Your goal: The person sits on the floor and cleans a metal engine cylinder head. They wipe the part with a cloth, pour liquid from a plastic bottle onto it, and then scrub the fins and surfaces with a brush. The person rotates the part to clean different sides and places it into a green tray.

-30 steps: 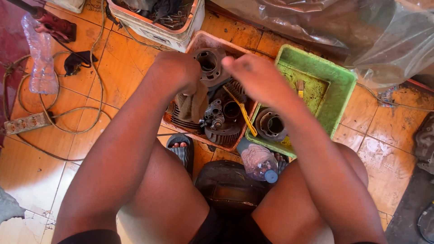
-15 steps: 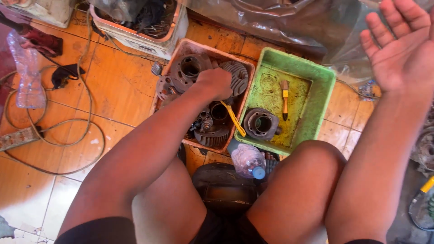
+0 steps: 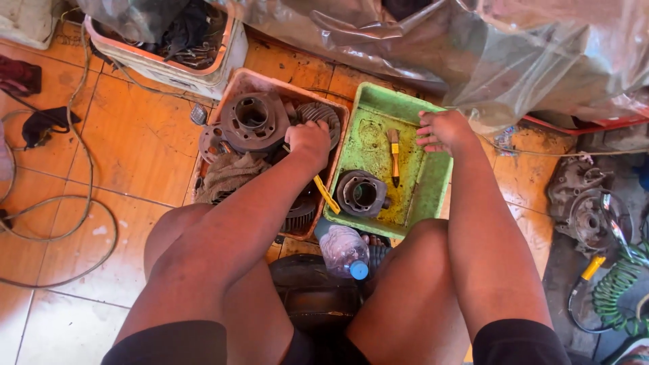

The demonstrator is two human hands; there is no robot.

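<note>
Left hand [image 3: 309, 140] grip among engine parts [image 3: 255, 122].

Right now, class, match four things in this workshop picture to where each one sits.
Things:
1. small yellow-handled brush
2. clear plastic bottle with blue cap
3. coiled green hose
4. person's left hand

Places:
A. far right, on the floor
B. in the green plastic tray
C. between the knees
D. among metal engine parts in the reddish tray

Pairs: 1-B, 2-C, 3-A, 4-D
</note>
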